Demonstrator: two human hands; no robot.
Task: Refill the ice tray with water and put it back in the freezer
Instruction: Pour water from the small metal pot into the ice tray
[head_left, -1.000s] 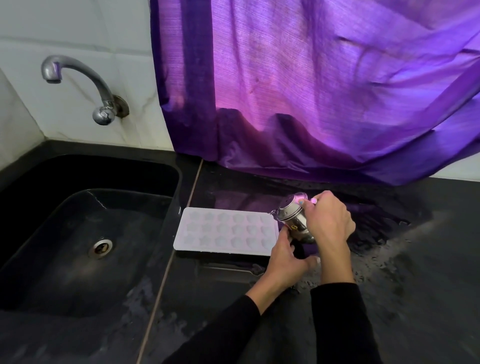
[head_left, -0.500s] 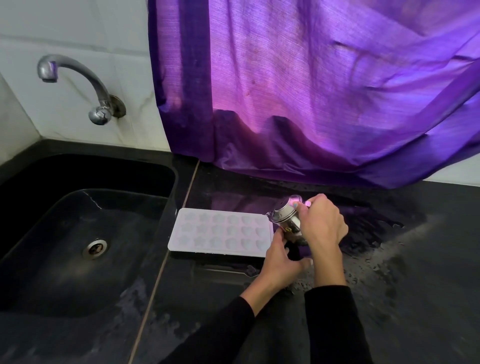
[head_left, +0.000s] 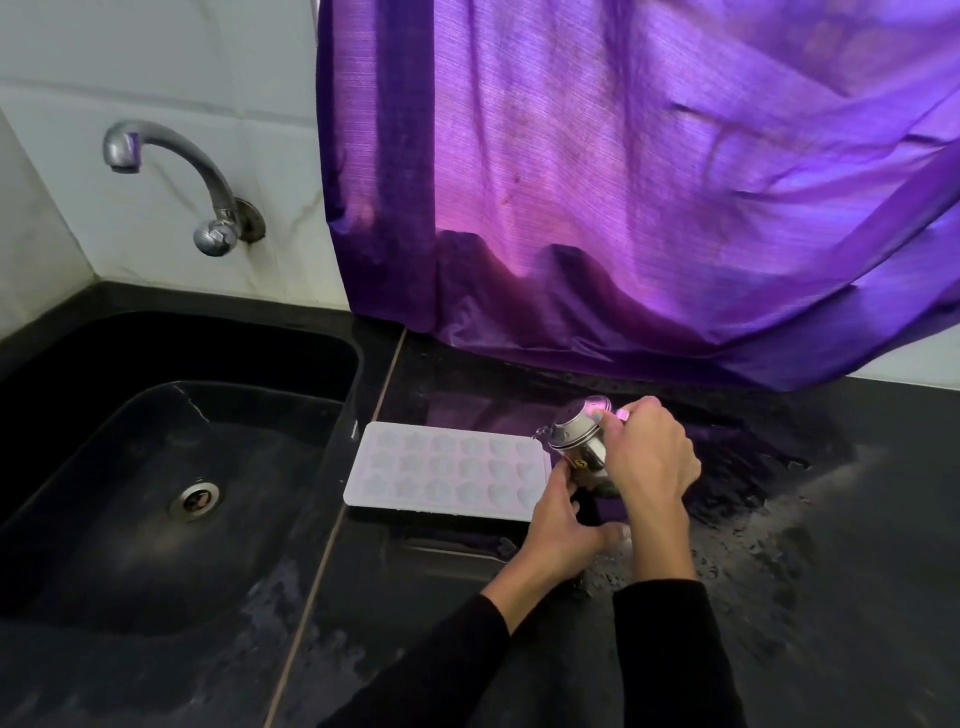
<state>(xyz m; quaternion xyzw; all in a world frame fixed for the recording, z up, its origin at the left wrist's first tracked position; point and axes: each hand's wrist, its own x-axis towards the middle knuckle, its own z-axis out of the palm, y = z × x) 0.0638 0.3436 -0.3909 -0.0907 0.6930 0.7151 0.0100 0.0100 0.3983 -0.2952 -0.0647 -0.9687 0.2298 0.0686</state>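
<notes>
1. the right hand (head_left: 647, 457) is wrapped around a small steel cup (head_left: 582, 441), tipped with its mouth toward the right end of the ice tray (head_left: 449, 470); fingers closed firmly on it.
2. the left hand (head_left: 558, 525) sits at the tray's near right corner, below the cup; whether it pinches the tray edge or only rests against it, i cannot tell.
3. the tray lies flat on the black countertop (head_left: 779, 571), its moulded star and heart cells facing up. no stream of water is visible and i cannot tell how full the cells are.
4. left of the tray, just beyond the counter seam, is the black sink (head_left: 156, 493); the tap (head_left: 208, 182) is on the wall behind it. behind the tray hangs a purple curtain (head_left: 623, 182).
5. the step looks like filling: pouring water from the cup into the cells.
6. next likely calls for a slow, steady pour walked across the rows, then a level two-handed lift to the freezer, which is out of view.
</notes>
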